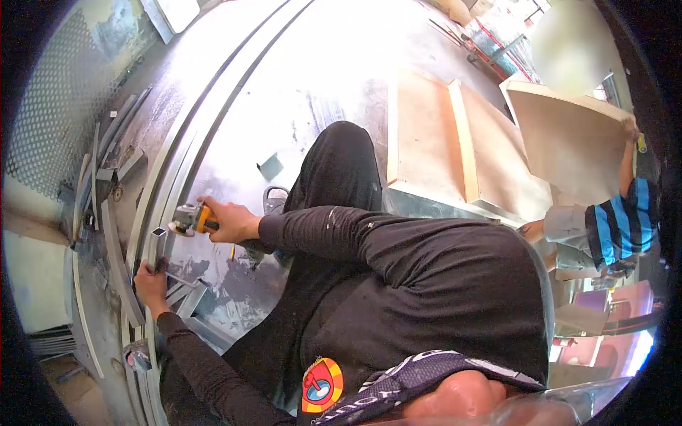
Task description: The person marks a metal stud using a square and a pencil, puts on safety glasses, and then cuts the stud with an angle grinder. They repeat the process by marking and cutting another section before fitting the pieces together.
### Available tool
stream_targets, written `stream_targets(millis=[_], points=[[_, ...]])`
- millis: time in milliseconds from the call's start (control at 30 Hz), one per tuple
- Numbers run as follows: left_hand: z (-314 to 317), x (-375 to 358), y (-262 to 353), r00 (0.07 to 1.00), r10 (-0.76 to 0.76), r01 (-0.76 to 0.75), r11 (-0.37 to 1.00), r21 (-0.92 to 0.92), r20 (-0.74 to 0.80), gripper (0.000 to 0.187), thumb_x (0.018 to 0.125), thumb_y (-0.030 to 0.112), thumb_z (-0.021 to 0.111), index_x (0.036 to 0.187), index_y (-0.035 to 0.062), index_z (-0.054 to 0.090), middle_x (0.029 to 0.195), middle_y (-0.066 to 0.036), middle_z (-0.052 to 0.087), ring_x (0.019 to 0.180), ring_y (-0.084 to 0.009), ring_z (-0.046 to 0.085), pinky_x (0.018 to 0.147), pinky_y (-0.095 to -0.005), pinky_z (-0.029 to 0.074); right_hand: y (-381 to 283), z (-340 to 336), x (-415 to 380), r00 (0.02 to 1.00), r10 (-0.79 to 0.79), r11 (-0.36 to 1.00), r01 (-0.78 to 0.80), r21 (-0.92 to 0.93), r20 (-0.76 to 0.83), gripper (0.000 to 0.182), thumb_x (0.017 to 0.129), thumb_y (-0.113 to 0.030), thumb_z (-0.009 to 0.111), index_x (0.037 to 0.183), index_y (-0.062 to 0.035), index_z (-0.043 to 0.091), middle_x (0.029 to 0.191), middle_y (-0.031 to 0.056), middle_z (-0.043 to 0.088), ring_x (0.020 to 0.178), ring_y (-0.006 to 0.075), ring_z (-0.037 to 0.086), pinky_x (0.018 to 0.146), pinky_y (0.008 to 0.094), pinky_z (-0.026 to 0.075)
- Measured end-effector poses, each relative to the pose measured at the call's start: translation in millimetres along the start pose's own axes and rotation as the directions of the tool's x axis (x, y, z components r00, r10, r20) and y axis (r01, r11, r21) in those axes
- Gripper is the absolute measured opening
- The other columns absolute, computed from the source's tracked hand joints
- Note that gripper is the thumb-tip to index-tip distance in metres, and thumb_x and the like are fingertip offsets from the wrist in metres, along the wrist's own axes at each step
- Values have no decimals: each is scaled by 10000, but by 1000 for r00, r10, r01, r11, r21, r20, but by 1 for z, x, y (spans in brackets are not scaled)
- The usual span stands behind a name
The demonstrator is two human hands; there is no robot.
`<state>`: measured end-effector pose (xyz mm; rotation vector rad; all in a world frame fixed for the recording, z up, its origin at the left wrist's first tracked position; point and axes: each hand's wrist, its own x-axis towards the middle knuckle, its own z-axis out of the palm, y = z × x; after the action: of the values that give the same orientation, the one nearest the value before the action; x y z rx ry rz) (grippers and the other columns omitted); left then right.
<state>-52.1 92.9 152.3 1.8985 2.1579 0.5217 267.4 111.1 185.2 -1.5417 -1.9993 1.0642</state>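
Note:
My right hand (pixel 230 221) is wrapped round the yellow body of an angle grinder (pixel 193 219), whose disc end points left. Just below the grinder's head is the open end of a square metal tube (pixel 157 243). My left hand (pixel 150 285) grips this tube a little under its end, with the fingers closed. Long metal profiles (pixel 172 151) run alongside, curving up towards the top of the view. Whether the disc touches the tube cannot be made out.
Metal offcuts (pixel 114 241) lie at the left beside a perforated panel (pixel 53 106). A small metal plate (pixel 270 167) is on the floor near my foot. Wooden panels (pixel 426 135) stand at the right, where another person (pixel 618 224) holds a board (pixel 568 128).

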Motion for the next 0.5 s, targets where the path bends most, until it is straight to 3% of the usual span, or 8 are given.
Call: stream_targets(millis=[67,100,200,300,333,367,400,500], points=[[-5,-2,3,984,101,-102,995,1,-147,571,751,600,751,901,55,672,798,-177,690,782,-431,656,634,-489,486,-1,-3,0,1000,14,1000,-14,13,-4,898,708,-275,708,1477,-179,256,917,236,675,844,441,668,760,502,530],[-11,2,4,999,25,-23,998,-59,31,565,763,591,746,921,51,688,788,-173,688,770,-406,662,637,-464,487,-1,-7,1,1000,30,1000,-30,-1,-4,898,708,-274,707,1478,-178,256,920,235,676,848,440,668,759,502,529],[-11,0,2,992,114,-119,990,-82,-62,537,766,559,757,942,54,707,775,-167,688,756,-380,667,649,-445,489,8,-10,0,999,49,999,-49,-14,-7,905,699,-273,709,1481,-189,261,928,235,677,852,440,669,753,506,533],[-5,9,-8,999,29,-28,999,-44,16,479,735,485,793,968,73,723,861,-194,698,830,-392,665,688,-478,495,39,15,17,999,-38,999,37,-21,-27,1001,666,-318,758,1501,-161,228,921,233,683,874,433,669,765,509,542],[15,17,-35,993,112,-113,993,-26,-46,517,719,505,788,969,58,714,894,-214,693,861,-411,659,703,-500,498,29,8,15,999,24,994,-27,-104,-24,971,678,-310,752,1489,-150,243,897,236,682,856,425,674,740,508,544],[25,20,-43,993,116,-108,975,196,-32,558,693,521,795,974,46,709,904,-215,689,865,-417,657,715,-499,507,33,10,18,999,26,985,-30,-170,-29,928,685,-317,747,1462,-135,273,870,239,682,830,420,678,722,498,550],[17,18,-29,999,37,-37,999,19,11,557,673,507,808,956,38,707,899,-211,685,867,-417,655,723,-492,515,32,8,18,999,-2,994,-2,-109,-37,889,688,-319,746,1433,-125,303,856,231,686,816,418,680,717,488,555],[-2,16,-8,999,17,-19,998,65,37,508,685,504,797,920,61,722,889,-202,687,886,-394,662,759,-485,527,23,7,18,995,-62,998,62,1,-72,864,718,-322,743,1448,-199,297,1009,217,694,905,449,674,777,496,557]])
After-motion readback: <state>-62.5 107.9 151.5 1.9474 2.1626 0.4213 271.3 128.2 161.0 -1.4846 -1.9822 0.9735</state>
